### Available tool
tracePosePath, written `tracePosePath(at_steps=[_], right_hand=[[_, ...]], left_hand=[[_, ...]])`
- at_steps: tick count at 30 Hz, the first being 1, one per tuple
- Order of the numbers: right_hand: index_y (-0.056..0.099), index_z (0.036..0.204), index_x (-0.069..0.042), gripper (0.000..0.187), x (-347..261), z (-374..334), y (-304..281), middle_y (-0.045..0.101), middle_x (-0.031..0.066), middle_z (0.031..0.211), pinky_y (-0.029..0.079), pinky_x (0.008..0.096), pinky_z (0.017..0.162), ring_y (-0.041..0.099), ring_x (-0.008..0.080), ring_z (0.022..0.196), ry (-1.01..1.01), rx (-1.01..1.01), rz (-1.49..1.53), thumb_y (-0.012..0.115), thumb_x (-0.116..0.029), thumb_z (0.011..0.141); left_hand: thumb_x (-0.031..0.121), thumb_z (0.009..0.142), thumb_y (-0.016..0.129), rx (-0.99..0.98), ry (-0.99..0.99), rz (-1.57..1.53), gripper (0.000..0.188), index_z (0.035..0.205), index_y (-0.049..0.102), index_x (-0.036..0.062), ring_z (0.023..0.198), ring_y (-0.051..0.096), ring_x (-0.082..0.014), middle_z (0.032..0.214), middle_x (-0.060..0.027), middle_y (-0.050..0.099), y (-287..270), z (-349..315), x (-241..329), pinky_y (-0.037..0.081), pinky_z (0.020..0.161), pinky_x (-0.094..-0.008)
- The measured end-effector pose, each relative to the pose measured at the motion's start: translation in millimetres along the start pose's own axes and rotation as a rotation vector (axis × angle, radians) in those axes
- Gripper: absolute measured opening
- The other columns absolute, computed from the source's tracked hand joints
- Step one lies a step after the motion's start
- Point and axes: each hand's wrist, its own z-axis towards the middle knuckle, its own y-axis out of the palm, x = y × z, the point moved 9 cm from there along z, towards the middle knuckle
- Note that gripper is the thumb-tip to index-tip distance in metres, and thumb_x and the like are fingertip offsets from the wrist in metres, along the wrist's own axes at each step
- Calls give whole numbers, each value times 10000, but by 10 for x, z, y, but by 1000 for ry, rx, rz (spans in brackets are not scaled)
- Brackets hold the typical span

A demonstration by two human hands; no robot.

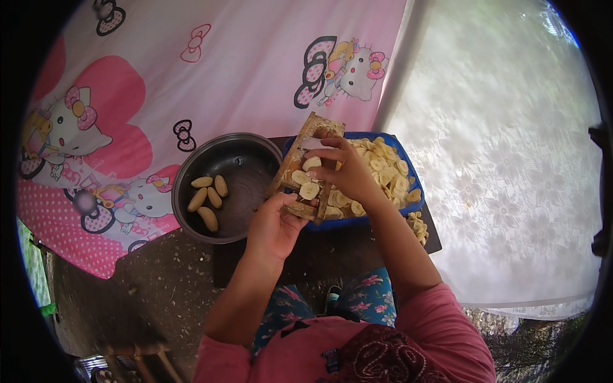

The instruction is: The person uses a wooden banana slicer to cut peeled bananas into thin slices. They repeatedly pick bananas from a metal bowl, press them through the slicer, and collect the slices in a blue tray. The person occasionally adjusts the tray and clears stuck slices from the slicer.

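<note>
My left hand (276, 230) grips the lower end of a wooden slicer (287, 167), a narrow frame held tilted between a pot and a tray. My right hand (345, 169) is over the slicer, its fingers curled around a pale peeled banana piece (311, 164). Two round banana slices (310, 190) lie on the slicer just below those fingers. Under and to the right of it, a blue tray (415, 172) holds a heap of banana slices (380, 159). Part of the slicer's blade area is hidden by my right hand.
A dark round pot (246, 182) at the left holds several whole peeled bananas (209, 219). Pot and tray rest on a dark low table (332, 252), with more banana slices (418, 228) at its right edge. A pink printed cloth (249, 70) hangs behind; a white lace curtain (498, 159) hangs right.
</note>
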Motion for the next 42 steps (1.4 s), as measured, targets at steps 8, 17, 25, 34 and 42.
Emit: tracePosePath(at_steps=[8, 17, 25, 34, 42], right_hand=[[758, 1079, -157, 386, 426, 305, -198, 611, 191, 1170, 447, 428, 983, 550, 338, 1181, 231, 169, -36, 849, -278, 724], [740, 1077, -70, 360, 466, 278, -95, 613, 156, 1173, 447, 393, 968, 571, 280, 1126, 272, 111, 137, 806, -262, 780], [759, 1089, -151, 345, 223, -173, -133, 564, 168, 1269, 426, 404, 1030, 543, 308, 1208, 265, 111, 159, 837, -248, 767], [767, 1056, -151, 342, 524, 281, -224, 560, 216, 1258, 434, 437, 1011, 536, 356, 1200, 351, 181, -114, 808, -343, 776], [772, 1043, -179, 321, -74, -270, -174, 526, 163, 1316, 424, 431, 1025, 501, 324, 1241, 213, 80, 83, 852, -263, 744]], left_hand=[[19, 889, 519, 50, 3, 16, 427, 1300, 453, -78, 1054, 654, -304, 1210, -206, 605, -23, -33, -26, 551, 948, -439], [17, 894, 515, 40, -2, 37, 427, 1301, 446, -90, 1067, 650, -311, 1216, -212, 602, -9, -61, -92, 550, 953, -427], [24, 905, 519, 85, -7, 23, 416, 1299, 444, -87, 1070, 650, -295, 1210, -205, 601, -38, -53, 8, 555, 939, -414], [12, 912, 509, 72, 23, -13, 430, 1326, 428, -71, 1108, 634, -307, 1252, -197, 580, 37, -101, -88, 534, 979, -441], [9, 917, 515, 21, -30, -16, 424, 1327, 430, -61, 1115, 630, -302, 1263, -191, 575, 16, -127, -85, 528, 984, -451]])
